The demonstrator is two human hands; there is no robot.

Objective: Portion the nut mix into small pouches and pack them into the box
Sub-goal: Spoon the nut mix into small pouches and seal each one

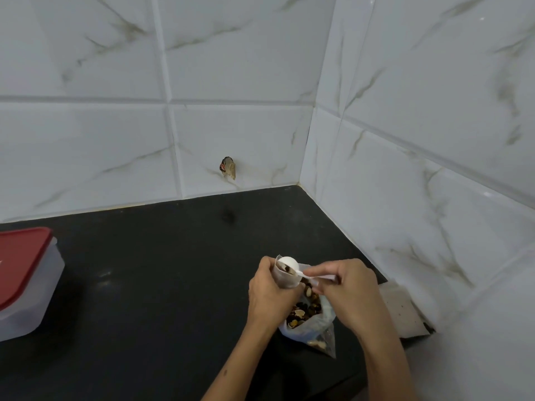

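My left hand (270, 287) grips a small pale pouch (285, 277) and holds it upright with its mouth open. My right hand (346, 290) pinches the handle of a white plastic scoop (289, 263), whose bowl is tipped over the pouch mouth with nuts at its rim. Below both hands a clear plastic bag of nut mix (308, 314) lies open on the black counter (162, 270). A translucent box with a red lid (23, 273) stands at the left edge, closed.
Several flat empty pouches (402, 311) lie stacked by the right wall. Marble-look tiled walls meet in a corner behind the counter. A broken patch in a tile (228, 168) shows on the back wall. The counter's front edge runs at the bottom right.
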